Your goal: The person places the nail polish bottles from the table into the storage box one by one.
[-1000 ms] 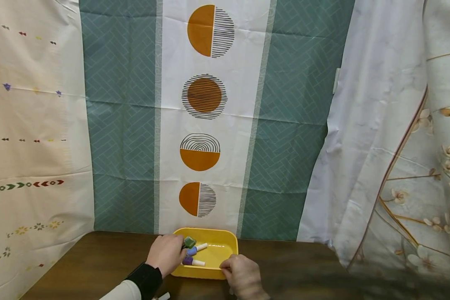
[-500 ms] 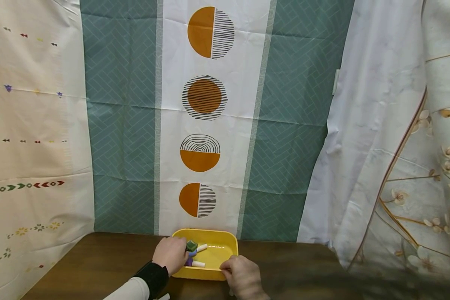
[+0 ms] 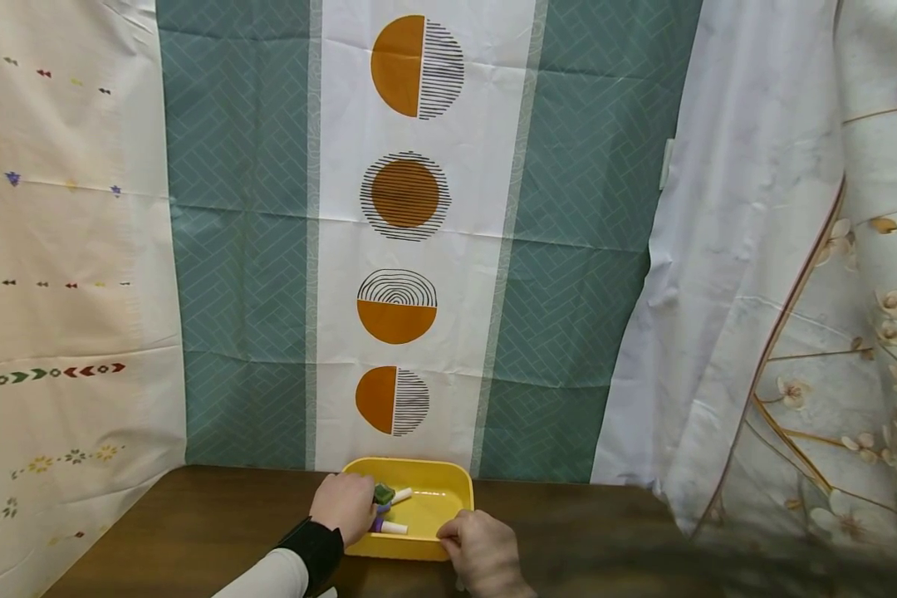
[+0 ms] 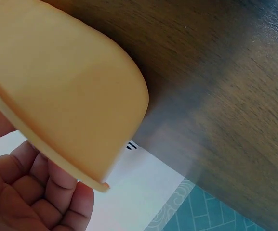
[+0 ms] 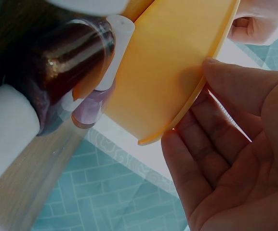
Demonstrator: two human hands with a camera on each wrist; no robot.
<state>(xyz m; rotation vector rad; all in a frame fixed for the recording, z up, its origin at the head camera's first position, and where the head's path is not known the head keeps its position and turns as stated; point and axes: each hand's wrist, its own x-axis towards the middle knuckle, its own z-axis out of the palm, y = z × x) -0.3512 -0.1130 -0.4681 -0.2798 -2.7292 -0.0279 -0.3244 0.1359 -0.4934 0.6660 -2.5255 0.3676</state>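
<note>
A yellow plastic tray (image 3: 411, 546) stands on the table against the back cloth. My left hand (image 3: 344, 508) reaches over its left side, fingers curled at a green nail polish bottle (image 3: 384, 495), which it seems to hold; the fingers partly cover it. Beside it in the tray lie a blue bottle with a white cap (image 3: 402, 496) and a purple bottle with a white cap (image 3: 396, 527). My right hand (image 3: 486, 550) pinches the near right rim, thumb on one side and fingers on the other, as the right wrist view shows.
On the table before the tray, the right wrist view shows a dark red bottle (image 5: 71, 57) and a pale purple bottle (image 5: 90, 106), both with white caps. Printed cloth hangs behind the dark wooden table (image 3: 217, 515) and at both sides.
My left hand has moved slightly right and deeper over the tray, and the green bottle has shifted right and down with it. The right hand keeps its pinch on the rim.
</note>
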